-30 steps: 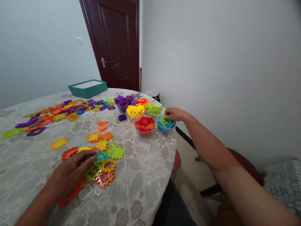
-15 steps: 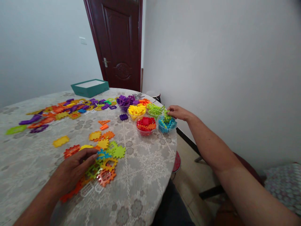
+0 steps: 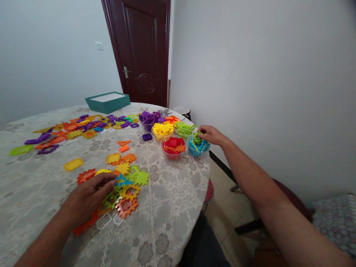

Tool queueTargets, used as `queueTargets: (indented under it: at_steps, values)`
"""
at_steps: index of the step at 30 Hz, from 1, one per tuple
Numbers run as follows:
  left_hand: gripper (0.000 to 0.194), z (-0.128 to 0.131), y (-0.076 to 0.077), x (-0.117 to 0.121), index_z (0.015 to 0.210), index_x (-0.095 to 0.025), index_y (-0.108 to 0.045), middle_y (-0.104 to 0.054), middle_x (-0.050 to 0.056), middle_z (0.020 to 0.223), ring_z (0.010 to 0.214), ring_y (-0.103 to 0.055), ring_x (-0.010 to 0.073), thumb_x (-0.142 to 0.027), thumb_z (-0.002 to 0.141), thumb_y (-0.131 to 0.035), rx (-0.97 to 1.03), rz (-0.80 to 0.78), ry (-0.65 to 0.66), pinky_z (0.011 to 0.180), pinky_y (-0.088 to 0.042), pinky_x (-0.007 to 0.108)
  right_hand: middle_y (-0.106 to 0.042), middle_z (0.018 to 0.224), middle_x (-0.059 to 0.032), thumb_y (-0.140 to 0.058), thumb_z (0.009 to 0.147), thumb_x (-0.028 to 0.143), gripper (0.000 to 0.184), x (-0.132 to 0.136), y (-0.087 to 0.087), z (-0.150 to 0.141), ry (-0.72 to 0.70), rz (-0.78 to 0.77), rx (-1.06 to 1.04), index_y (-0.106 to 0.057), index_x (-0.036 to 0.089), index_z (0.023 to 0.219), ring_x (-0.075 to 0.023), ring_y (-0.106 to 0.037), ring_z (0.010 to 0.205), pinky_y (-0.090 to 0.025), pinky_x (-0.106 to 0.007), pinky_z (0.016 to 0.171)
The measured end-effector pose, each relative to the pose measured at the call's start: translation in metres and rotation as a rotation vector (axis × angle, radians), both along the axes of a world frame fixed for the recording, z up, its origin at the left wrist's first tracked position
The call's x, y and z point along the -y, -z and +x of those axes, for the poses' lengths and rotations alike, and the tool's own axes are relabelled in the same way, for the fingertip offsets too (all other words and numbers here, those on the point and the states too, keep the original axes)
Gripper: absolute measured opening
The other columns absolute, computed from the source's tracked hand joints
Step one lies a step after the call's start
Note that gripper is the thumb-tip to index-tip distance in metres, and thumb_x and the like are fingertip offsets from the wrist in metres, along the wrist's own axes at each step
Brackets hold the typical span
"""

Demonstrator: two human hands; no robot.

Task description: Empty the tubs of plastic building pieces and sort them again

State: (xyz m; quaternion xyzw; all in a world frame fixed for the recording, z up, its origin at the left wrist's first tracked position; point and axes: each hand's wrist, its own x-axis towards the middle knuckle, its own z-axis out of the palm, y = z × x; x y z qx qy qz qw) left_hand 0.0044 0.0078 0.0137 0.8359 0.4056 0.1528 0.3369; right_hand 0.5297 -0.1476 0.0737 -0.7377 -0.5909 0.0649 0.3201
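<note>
Head view, clustered bowls, teal box

Home room: lace-patterned tablecloth, carved wooden door, patterned cushion.

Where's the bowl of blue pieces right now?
In the head view, the bowl of blue pieces is right of centre near the table's right edge, beside the red pieces' bowl, with the right hand at it.

Plastic pieces partly hidden under left hand, door cropped above
</note>
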Motion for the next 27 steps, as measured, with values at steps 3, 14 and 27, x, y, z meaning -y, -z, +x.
queueTargets:
  at_steps: [3, 14, 27]
  values:
    - [0.066, 0.003, -0.003, 0.004, 0.12, -0.021, -0.07, -0.077, 0.008, 0.115, 0.101, -0.072, 0.028, -0.076, 0.086, -0.057, 0.036, -0.041, -0.029, 0.088, -0.059, 0.038, -0.062, 0.076, 0.0024, -0.068, 0.078, 0.034, 0.02, 0.003, -0.005, -0.003, 0.113, 0.177, -0.041, -0.069, 0.019, 0.092, -0.0144, -0.054, 0.07, -0.043, -0.026, 0.067]
    - [0.055, 0.01, -0.01, 0.016, 0.13, -0.027, -0.063, -0.077, 0.004, 0.101, 0.089, -0.078, 0.0258, -0.053, 0.082, -0.069, 0.325, -0.268, -0.254, 0.076, -0.066, 0.037, -0.068, 0.086, 0.0009, -0.078, 0.08, 0.039, 0.028, -0.005, 0.018, -0.211, -0.262, 0.094, -0.862, -0.065, 0.023, 0.099, -0.0148, -0.062, 0.071, -0.052, -0.028, 0.064]
    - [0.052, 0.006, -0.011, 0.013, 0.114, -0.021, -0.074, -0.081, 0.006, 0.1, 0.094, -0.079, 0.0277, -0.057, 0.076, -0.073, 0.339, -0.307, -0.283, 0.081, -0.066, 0.036, -0.071, 0.096, -0.0065, -0.062, 0.088, 0.03, 0.025, -0.074, -0.053, -0.101, 0.24, 0.371, -0.02, -0.069, 0.018, 0.108, -0.0195, -0.064, 0.089, -0.054, -0.03, 0.079]
